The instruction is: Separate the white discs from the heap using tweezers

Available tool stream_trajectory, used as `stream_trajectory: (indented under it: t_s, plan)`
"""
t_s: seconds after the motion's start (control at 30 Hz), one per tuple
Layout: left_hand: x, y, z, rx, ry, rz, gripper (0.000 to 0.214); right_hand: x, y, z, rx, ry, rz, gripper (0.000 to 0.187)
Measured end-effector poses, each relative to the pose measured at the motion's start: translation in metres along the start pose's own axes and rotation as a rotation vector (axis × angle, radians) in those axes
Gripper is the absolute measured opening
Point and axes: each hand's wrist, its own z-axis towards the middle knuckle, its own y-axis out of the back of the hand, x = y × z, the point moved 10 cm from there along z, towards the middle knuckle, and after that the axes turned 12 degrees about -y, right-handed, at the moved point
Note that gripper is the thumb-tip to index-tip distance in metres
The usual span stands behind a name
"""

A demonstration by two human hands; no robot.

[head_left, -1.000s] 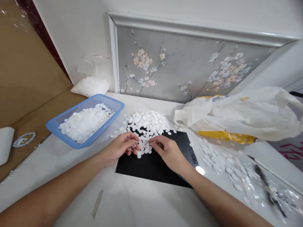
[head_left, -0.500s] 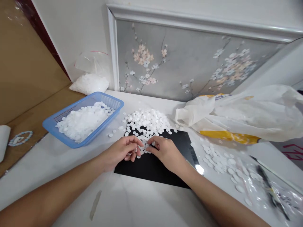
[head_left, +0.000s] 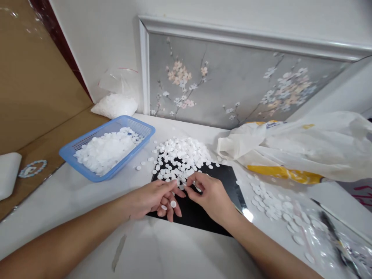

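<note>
Beyond the grip, a blossom painting (head_left: 232, 81), gray-grounded with peach and white flowers, in a white molded frame (head_left: 247, 37). To the right of the grip, a crumpled white plastic bag (head_left: 302, 149) with yellow print; nearer on that side, a slender black tool (head_left: 328, 223), blurred, amid clear plastic packaging (head_left: 325, 252). Well to the left, a beaded bracelet (head_left: 40, 170), pale blue and white, on brown cardboard (head_left: 37, 104); just beside it, a rounded white case (head_left: 8, 174), cut off by the edge of view. Nearer the viewer than the grip, a gray strip (head_left: 118, 254) on the white tabletop (head_left: 162, 252).
</note>
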Motion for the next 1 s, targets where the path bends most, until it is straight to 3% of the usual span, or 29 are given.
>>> stream_trajectory:
  t_s: [0.1,0.2,0.5,0.63,0.8,1.0]
  plan:
    - [0.000,-0.009,0.002,0.037,-0.031,-0.147,0.053,0.029,0.004,-0.016,-0.070,0.270,-0.041,0.011]
    - [0.000,-0.009,0.004,0.027,-0.064,-0.223,0.047,0.044,-0.001,-0.027,-0.040,0.442,-0.072,0.021]
    - [0.006,-0.001,0.005,-0.040,-0.062,-0.235,0.038,0.038,-0.002,-0.029,0.053,0.509,-0.007,0.019]
    - [0.002,0.001,0.004,-0.043,-0.084,-0.207,0.040,0.029,-0.001,-0.023,0.130,0.383,0.070,0.024]
    - [-0.002,0.002,0.002,-0.031,-0.080,-0.125,0.030,-0.012,0.012,-0.001,-0.030,0.021,-0.043,0.024]
    - [-0.015,0.013,0.003,-0.116,-0.151,-0.024,0.013,-0.016,-0.002,0.004,0.038,0.059,-0.105,0.022]
